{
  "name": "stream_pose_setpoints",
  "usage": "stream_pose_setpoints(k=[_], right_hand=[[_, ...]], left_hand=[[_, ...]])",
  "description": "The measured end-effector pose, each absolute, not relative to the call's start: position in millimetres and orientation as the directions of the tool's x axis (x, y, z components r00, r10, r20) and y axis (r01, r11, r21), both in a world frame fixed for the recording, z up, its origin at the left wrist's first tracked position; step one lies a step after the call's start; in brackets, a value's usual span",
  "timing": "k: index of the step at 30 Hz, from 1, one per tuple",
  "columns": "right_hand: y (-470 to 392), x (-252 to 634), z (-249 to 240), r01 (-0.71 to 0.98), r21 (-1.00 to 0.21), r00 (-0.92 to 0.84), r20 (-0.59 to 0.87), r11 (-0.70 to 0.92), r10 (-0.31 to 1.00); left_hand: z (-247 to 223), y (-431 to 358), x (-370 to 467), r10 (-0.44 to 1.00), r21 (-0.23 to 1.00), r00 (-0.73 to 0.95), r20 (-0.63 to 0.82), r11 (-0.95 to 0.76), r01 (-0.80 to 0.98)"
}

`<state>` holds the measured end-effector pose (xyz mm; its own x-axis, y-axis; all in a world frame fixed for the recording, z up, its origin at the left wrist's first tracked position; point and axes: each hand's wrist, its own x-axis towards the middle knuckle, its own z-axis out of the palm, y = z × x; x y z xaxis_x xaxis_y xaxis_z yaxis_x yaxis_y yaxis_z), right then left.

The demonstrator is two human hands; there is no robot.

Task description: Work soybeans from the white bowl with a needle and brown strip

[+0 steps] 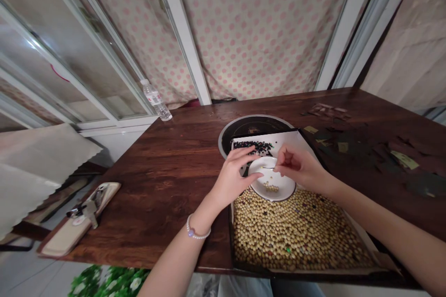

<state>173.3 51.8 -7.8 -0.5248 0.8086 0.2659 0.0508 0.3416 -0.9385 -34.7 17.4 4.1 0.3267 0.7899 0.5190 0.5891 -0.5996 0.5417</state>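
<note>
A white bowl with a few pale yellow beads in it rests over a tray full of yellowish beads. My left hand is at the bowl's left side, fingers apart, with the thumb over the rim; whether it touches the bowl I cannot tell. Above the bowl, my right hand pinches a thin dark needle, which points left. A tiny yellow bead seems to be at the needle's tip. Dark beads lie on the white far part of the tray, beyond my left fingers.
Behind the tray is a round dark plate with a silver rim. Scraps lie on the wooden table at right. A water bottle stands at the far left edge. A wooden board with a metal clamp sits at the near left.
</note>
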Motion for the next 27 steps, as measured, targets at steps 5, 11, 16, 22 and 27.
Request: stream_pose_setpoints(k=[5,11,16,22,27], right_hand=[[55.7,173.9,-13.2,0.027,-0.947,-0.446,0.275,0.319,0.852],[56.3,173.4,-14.1,0.050,-0.937,-0.438,0.291,0.346,0.851],[55.2,172.4,-13.1,0.047,-0.939,-0.446,0.284,0.339,0.849],[55.1,173.3,-13.1,0.050,-0.940,-0.451,0.281,0.338,0.847],[55.0,172.8,-12.5,0.025,-0.949,-0.453,0.268,0.313,0.850]], left_hand=[[5.9,28.8,-56.5,0.931,0.587,0.103,0.350,-0.304,0.750],[8.7,21.4,-76.8,0.938,0.527,0.284,0.198,-0.346,0.776],[15.6,10.4,-84.6,0.837,0.498,0.545,-0.040,-0.457,0.737],[18.5,9.5,-76.8,0.902,0.455,0.385,-0.197,-0.264,0.850],[15.5,10.4,-74.3,0.927,0.456,0.348,-0.142,-0.251,0.854]])
